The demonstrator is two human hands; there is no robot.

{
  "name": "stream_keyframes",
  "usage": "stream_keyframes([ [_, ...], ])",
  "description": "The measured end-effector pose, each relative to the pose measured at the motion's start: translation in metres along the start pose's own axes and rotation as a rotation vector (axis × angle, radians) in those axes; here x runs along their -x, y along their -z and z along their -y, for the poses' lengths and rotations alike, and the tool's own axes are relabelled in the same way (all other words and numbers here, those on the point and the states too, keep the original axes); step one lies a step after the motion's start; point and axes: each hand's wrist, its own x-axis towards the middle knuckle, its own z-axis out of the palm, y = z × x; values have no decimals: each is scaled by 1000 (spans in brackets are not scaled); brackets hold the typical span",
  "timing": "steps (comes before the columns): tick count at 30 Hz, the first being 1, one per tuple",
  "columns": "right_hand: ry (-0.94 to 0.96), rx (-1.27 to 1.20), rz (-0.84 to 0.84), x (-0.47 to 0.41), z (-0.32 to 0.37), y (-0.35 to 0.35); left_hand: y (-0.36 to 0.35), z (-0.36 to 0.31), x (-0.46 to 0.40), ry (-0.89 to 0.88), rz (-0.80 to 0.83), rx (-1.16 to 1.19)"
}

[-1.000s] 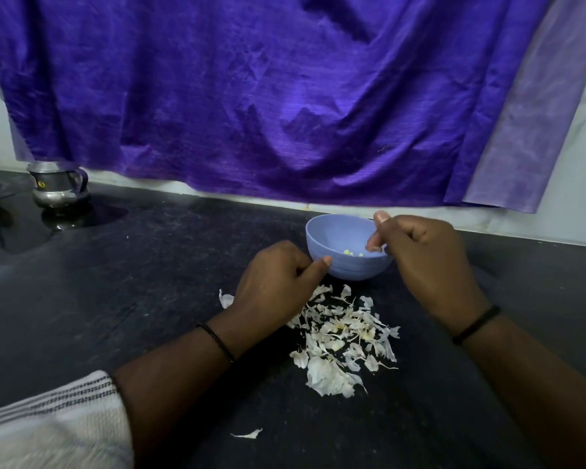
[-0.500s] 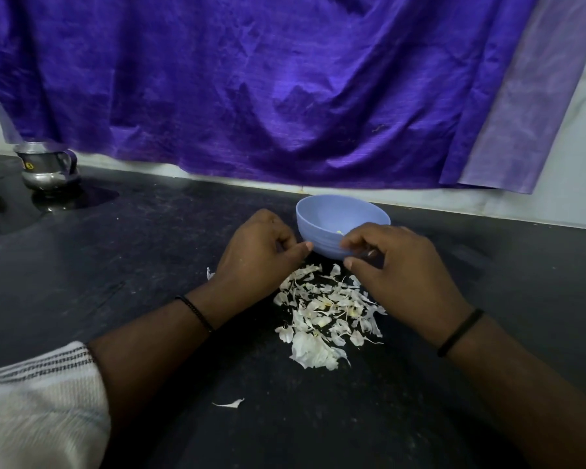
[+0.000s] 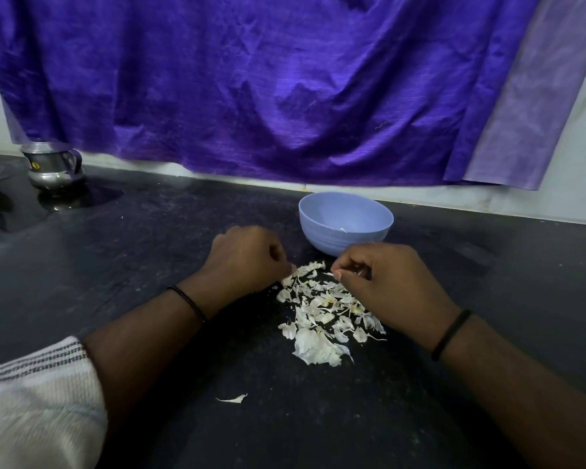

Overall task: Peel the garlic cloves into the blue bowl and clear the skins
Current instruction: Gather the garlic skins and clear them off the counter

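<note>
The blue bowl [image 3: 345, 228] stands near the back of the black counter [image 3: 149, 265], and a pale bit shows just inside its rim. In front of it lies a heap of white garlic skins [image 3: 322, 316]. My left hand [image 3: 247, 258] is curled into a fist at the heap's far left edge, its thumb tip touching the skins. Its palm is hidden. On the heap's far right edge my right hand [image 3: 386, 286] rests with curled fingers, and its thumb and fingertips pinch a small pale skin piece.
One stray skin [image 3: 232, 398] lies alone nearer to me. A steel jug [image 3: 51, 167] stands at the back left beside a dark burner area. A purple cloth [image 3: 284, 89] hangs on the wall behind the counter.
My right hand has left the bowl's rim and come down to the heap's far edge. My left hand has shifted slightly toward the skins. The bowl now stands free.
</note>
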Motion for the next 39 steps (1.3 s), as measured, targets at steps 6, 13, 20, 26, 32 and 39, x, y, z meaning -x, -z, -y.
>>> stream_keyframes([
  [6, 102, -103, 209, 0, 9, 8, 4, 7, -6, 37, -13, 52],
  [13, 134, 12, 334, -1, 8, 5, -3, 3, -3, -80, 84, 118],
  [20, 1, -134, 150, -1, 8, 10, -6, -2, 0, -227, 122, 166],
  [26, 41, 57, 123, -3, 9, 24, -8, -3, 0, -217, 5, 308],
  [32, -94, 272, 464, -2, 13, 45, -9, -4, 0, -221, -56, 342],
  [39, -163, 20, 425, -1, 13, 35, -11, -6, 2, -228, -56, 347],
])
